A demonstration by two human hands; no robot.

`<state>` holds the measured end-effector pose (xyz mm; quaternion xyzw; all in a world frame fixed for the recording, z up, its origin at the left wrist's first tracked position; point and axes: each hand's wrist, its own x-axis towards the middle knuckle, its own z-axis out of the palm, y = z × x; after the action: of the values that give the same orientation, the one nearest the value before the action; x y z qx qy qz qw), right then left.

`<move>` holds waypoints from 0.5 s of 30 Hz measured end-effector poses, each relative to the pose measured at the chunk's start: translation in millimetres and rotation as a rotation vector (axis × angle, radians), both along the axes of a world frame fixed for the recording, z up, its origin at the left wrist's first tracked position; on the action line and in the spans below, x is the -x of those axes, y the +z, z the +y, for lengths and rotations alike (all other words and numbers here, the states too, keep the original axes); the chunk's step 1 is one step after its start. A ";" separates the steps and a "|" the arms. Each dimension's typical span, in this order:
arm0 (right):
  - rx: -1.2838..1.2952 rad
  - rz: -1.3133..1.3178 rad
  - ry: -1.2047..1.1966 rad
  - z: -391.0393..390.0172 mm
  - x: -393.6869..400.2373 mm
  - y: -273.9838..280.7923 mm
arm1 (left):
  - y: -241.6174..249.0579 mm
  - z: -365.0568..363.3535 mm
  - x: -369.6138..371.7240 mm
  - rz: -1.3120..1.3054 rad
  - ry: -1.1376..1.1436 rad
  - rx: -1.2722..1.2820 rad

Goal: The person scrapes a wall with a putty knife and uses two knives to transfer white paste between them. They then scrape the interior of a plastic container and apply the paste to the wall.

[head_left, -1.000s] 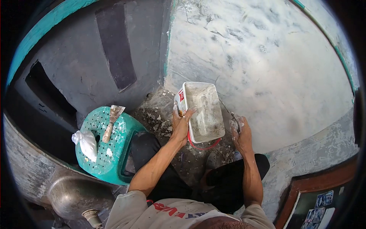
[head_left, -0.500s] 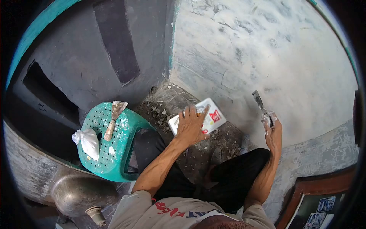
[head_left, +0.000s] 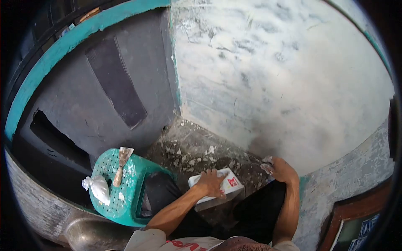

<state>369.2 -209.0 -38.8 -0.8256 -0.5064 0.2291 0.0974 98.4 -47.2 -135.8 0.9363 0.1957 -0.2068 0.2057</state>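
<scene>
My left hand [head_left: 210, 184] lies over the top of a white rectangular plastic tub [head_left: 233, 182] with a red logo, its fingers wrapped across it. The tub sits low between my knees, above the debris-strewn floor. On the right, my right hand [head_left: 281, 169] is closed around a putty knife [head_left: 265, 163], whose thin blade points left towards the foot of the wall. Smears of white cover the fingers near the handle. A second putty knife [head_left: 121, 165] with a wooden handle rests on a green plastic stool [head_left: 109, 209], beside a knotted white plastic bag [head_left: 100, 190].
A patchy white plastered wall [head_left: 268, 79] rises ahead, meeting a grey wall [head_left: 146, 62] at a corner. Flakes of debris [head_left: 190, 159] litter the floor there. A rounded metal vessel [head_left: 94, 234] stands lower left. A wooden frame [head_left: 335, 217] is lower right.
My right hand has come down from the wall, and its putty knife has swung to point left. The tub has moved lower under my left hand. The view has tilted upward.
</scene>
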 end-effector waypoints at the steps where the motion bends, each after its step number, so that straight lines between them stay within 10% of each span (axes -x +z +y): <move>1: -0.026 0.045 -0.010 2.2 8.1 20.6 | 4.6 -0.1 -0.9 0.015 -0.012 0.003; 15: -0.224 0.187 -0.074 -10.1 -3.3 15.4 | -1.5 -13.5 -18.6 0.029 -0.086 0.004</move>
<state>372.5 -219.1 -23.4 -0.8025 -0.4869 0.2435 0.2440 116.9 -60.7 -137.3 0.9403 0.1576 -0.2293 0.1959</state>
